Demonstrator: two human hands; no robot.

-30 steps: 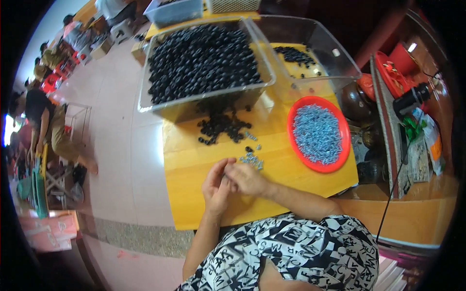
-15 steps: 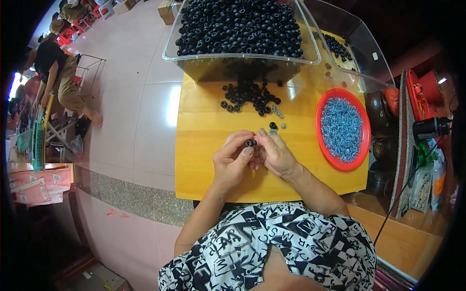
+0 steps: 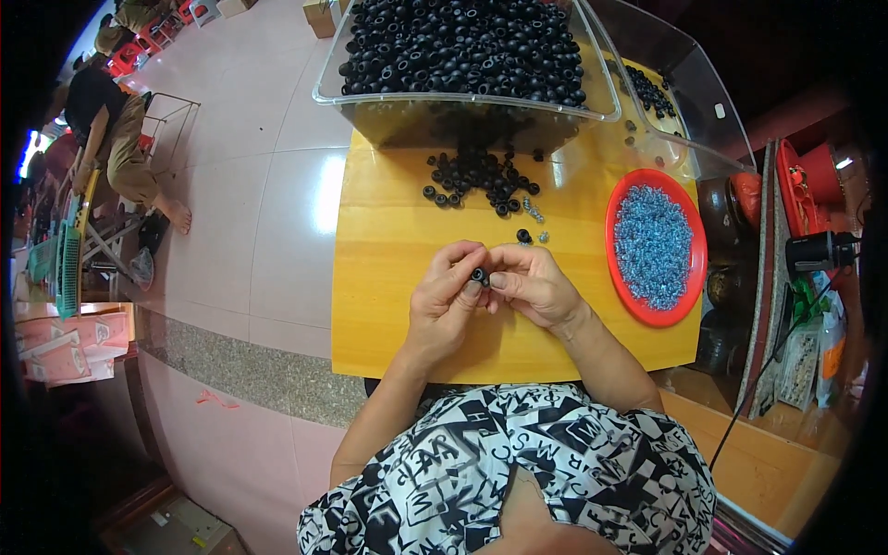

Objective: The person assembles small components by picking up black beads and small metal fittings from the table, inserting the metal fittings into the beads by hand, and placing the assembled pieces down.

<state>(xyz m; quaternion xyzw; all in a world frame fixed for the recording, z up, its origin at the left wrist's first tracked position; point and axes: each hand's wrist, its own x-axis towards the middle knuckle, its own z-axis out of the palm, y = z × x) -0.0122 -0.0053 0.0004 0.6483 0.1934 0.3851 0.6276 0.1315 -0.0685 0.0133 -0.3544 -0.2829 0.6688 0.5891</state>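
Above the near part of the yellow table (image 3: pixel 388 277), my two hands meet. My left hand (image 3: pixel 442 305) pinches a small round black piece with a hole (image 3: pixel 479 275) between thumb and fingers. From the other side, the thumb and fingers of my right hand (image 3: pixel 538 287) are closed on the same piece. My fingers cover most of it, and any smaller part in them cannot be made out. Just beyond my hands lie one loose black piece (image 3: pixel 524 236) and a few small clear bits (image 3: pixel 533 210). Farther off is a scattered pile of black pieces (image 3: pixel 479 176).
A clear plastic bin (image 3: pixel 462 98) heaped with black pieces stands at the far side. To the right is a red oval plate (image 3: pixel 612 259) of small bluish-clear pieces, with another clear box (image 3: pixel 708 139) behind it. A person (image 3: pixel 116 139) works at the far left.
My right thumb and fingers have come down onto the black piece, and my hands have drawn closer round it. The view has shifted slightly.
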